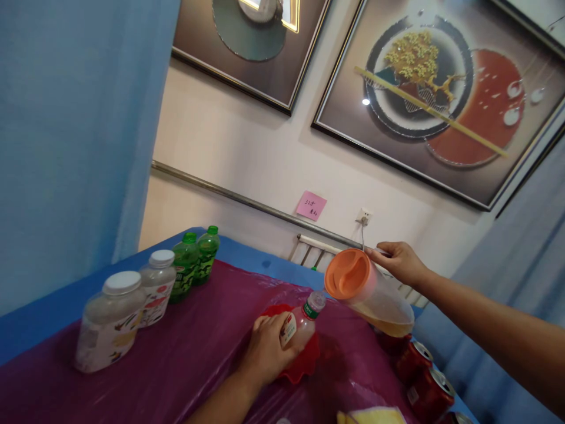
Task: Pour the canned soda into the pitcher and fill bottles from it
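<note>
My left hand (267, 350) is wrapped round a clear plastic bottle (302, 327) with a green neck band and no cap on its mouth. This bottle stands, slightly tilted in view, over a red scalloped dish (311, 359). My right hand (399, 262) grips the handle of a clear pitcher (388, 303) with an orange lid (348, 274). The pitcher is tipped toward the bottle, its lid close to the bottle's mouth, with yellowish liquid lying in its lower side. Whether liquid is flowing between them I cannot tell.
Two white-lidded jars (112, 324) and two green bottles (184, 268) stand at the left on the purple plastic sheet (212, 330). Several red cans (428, 391) line the right edge. A yellow cloth (375, 416) lies at the front. Behind are a rail (247, 200) and blue curtains (75, 129).
</note>
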Available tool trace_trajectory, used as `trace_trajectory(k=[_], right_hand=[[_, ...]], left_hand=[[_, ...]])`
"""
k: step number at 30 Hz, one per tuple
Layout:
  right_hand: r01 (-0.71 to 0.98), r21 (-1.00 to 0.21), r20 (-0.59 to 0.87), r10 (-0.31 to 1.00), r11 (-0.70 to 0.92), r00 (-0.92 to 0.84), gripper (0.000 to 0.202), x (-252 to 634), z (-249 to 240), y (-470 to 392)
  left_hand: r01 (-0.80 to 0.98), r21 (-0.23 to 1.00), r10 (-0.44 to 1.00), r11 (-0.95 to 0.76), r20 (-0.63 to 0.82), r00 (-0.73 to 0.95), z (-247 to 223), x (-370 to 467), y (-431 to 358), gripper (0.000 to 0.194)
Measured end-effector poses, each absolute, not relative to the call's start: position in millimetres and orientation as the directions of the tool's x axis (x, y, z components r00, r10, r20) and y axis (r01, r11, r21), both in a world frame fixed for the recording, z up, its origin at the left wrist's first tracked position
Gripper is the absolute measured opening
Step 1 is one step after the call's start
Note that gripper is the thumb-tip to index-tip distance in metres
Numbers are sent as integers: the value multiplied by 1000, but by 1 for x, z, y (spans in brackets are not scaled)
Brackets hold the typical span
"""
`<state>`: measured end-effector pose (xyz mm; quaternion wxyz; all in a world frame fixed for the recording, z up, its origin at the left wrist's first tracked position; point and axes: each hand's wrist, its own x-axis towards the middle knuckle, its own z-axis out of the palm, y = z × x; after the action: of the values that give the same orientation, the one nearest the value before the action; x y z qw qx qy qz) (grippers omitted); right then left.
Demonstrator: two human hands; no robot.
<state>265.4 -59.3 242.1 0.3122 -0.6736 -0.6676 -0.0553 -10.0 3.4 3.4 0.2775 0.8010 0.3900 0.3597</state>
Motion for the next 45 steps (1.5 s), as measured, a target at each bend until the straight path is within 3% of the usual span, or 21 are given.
trace_trajectory(k=[9, 45], right_hand=[[928, -360, 479, 872, 92, 100, 65, 268, 241, -58], [932, -355, 460, 881, 68, 111, 64, 270, 240, -60]], left_hand=[[424, 731, 826, -535, 348, 443, 0, -9, 5, 54], [413, 744, 827, -526, 334, 452, 3, -11, 4, 45]])
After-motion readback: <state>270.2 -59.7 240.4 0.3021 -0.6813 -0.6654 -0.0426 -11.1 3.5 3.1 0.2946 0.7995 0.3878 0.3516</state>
